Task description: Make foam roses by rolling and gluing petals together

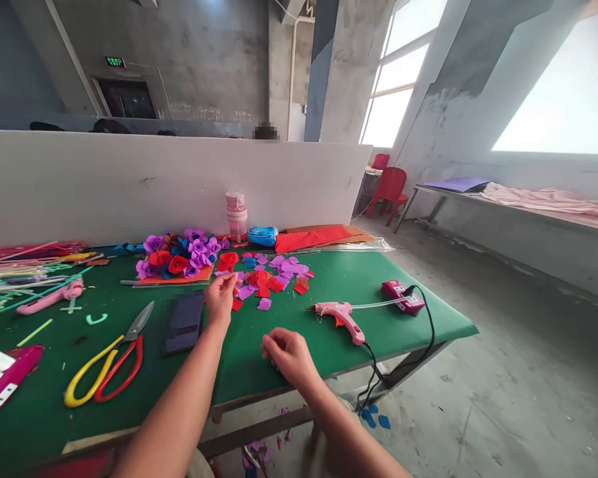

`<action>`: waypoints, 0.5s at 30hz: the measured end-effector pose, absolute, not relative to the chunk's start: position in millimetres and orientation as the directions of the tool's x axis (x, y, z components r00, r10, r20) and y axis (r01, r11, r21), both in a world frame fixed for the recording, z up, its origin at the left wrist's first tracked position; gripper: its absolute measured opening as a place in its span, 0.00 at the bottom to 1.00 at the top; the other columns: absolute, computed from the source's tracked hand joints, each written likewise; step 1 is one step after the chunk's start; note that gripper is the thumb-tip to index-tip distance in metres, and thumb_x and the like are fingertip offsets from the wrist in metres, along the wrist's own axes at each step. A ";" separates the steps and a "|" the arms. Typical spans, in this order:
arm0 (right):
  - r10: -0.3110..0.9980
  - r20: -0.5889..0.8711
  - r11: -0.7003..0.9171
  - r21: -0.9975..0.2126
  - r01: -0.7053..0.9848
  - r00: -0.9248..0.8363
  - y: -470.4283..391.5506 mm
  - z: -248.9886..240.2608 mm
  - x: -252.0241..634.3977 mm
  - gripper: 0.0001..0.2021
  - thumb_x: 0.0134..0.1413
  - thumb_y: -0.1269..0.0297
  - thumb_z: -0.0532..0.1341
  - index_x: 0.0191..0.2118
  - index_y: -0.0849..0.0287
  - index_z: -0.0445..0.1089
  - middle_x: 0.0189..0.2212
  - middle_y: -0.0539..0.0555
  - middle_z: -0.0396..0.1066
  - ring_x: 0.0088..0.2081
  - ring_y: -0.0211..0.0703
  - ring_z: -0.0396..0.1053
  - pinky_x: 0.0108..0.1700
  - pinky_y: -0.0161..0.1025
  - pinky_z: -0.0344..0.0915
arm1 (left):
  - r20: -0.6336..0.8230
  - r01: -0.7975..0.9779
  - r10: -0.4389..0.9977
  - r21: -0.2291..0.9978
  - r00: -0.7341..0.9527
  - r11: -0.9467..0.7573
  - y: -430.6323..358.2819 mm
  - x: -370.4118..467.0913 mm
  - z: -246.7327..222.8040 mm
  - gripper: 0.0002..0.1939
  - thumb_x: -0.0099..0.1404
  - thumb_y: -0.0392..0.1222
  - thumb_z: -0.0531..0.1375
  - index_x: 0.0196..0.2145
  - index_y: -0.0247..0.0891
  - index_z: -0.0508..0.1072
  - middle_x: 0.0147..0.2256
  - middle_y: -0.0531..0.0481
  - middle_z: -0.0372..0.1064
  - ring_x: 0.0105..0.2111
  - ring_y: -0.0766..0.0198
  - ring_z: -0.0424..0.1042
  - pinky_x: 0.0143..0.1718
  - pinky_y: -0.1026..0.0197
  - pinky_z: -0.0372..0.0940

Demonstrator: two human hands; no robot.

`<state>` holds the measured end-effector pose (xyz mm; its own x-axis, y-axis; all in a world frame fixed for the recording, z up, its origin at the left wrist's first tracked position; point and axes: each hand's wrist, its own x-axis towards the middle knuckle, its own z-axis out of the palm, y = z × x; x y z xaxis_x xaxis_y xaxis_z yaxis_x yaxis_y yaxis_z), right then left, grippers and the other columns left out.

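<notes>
My left hand (221,296) is at the near edge of a scatter of purple petals (289,267) and red petals (263,281). Its fingertips are pinched together, and whether a petal is between them is not clear. Lower and to the right, my right hand (288,355) hovers above the green tabletop (259,332) with its fingers curled in; what they hold, if anything, is hidden. To its right lies a pink hot glue gun (343,317) with a glue stick in its back. A dark phone-like slab (185,321) lies beside my left wrist.
Finished paper flowers (179,255) are piled behind my left hand. Scissors (114,358) with yellow and red handles lie at left, near pipe cleaners (30,269). A pink bottle (237,219) stands by the white partition (169,179). A power strip (402,297) with a cord sits at right.
</notes>
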<state>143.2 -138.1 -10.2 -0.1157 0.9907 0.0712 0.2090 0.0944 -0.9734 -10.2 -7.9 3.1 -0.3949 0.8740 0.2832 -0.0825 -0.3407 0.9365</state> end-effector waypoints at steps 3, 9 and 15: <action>0.982 0.189 0.185 -0.970 0.155 0.007 -85.7 9.5 133.5 0.13 0.53 0.57 0.55 0.24 0.58 0.66 0.17 0.48 0.68 0.19 0.35 0.60 0.23 0.32 0.54 | 0.252 -0.074 0.883 0.950 -0.395 -0.304 -8.8 -13.6 -5.4 0.16 0.51 0.49 0.64 0.31 0.34 0.74 0.24 0.52 0.72 0.18 0.72 0.64 0.20 0.68 0.61; 0.874 0.421 0.372 -0.901 0.225 0.242 -8.5 21.4 89.1 0.15 0.57 0.55 0.51 0.25 0.57 0.63 0.19 0.48 0.64 0.22 0.36 0.60 0.26 0.32 0.56 | 0.258 -0.067 0.901 0.952 -0.349 -0.299 -3.2 -13.3 -7.0 0.14 0.51 0.50 0.64 0.28 0.34 0.73 0.22 0.52 0.70 0.18 0.70 0.64 0.22 0.65 0.63; 0.886 0.450 0.428 -0.887 0.171 0.113 -4.2 -6.9 74.1 0.11 0.57 0.56 0.52 0.33 0.57 0.64 0.23 0.49 0.67 0.23 0.36 0.63 0.27 0.32 0.60 | 0.283 -0.056 0.908 0.948 -0.308 -0.314 5.9 -13.4 -13.9 0.13 0.51 0.50 0.63 0.27 0.36 0.74 0.22 0.51 0.71 0.22 0.65 0.68 0.24 0.64 0.64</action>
